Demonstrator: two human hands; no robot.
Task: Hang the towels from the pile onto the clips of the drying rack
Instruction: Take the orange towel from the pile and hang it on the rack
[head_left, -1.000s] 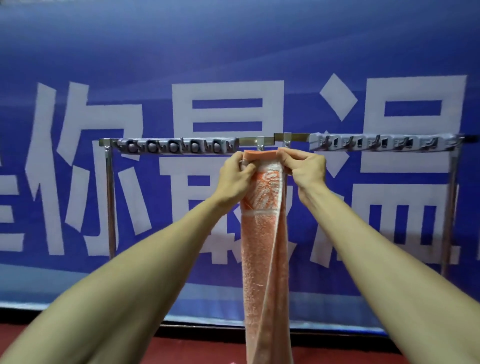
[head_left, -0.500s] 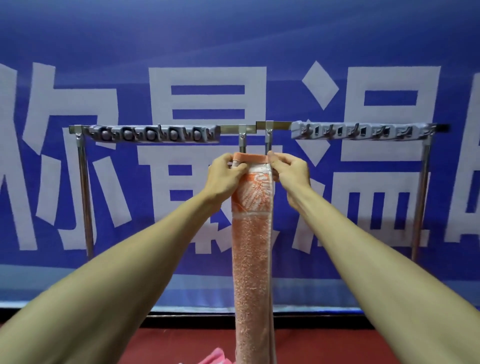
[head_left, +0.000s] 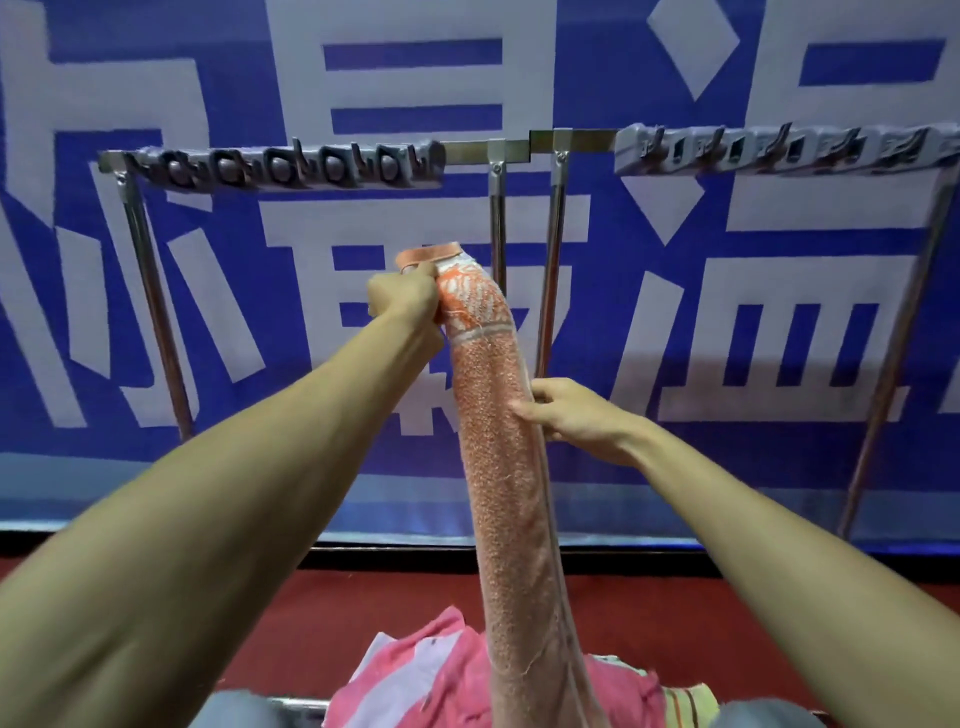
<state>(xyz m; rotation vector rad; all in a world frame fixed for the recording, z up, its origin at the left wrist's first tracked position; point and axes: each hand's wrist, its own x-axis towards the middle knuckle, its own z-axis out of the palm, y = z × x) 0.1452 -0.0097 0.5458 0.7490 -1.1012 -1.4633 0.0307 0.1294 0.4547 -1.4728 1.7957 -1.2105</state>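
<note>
I am seeing the left hand (head_left: 402, 299) gripping the top end of the orange towel (head_left: 498, 441), held below the drying rack (head_left: 540, 143) bar and apart from its clips (head_left: 285, 166). The right hand (head_left: 576, 415) is pinching the towel's edge lower down. The towel is hanging long, reaching down over the pile (head_left: 415, 675).

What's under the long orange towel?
A pink towel and a striped green one lie below the orange towel. Its lower end hides whatever lies between them.
</note>
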